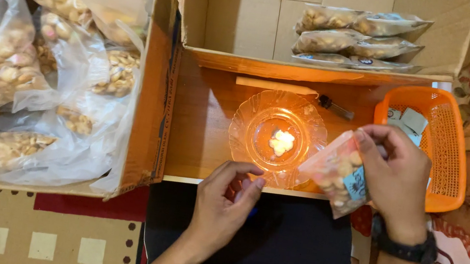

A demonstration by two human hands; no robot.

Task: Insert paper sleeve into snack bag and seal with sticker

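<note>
Two hands at work: right hand (396, 176), at 4 o'clock of the glass bowl (277, 136), fingers clamped on a small clear pouch of nuts (334, 172) tilted by the bowl's rim. Left hand (228, 198), at the bowl's 6 o'clock, fingers curled together, pinching something I cannot make out. Orange basket (447, 150) at 3 o'clock; box of filled pouches (236, 16) at 12; carton of bulk bags (155, 73) at 9.
</note>
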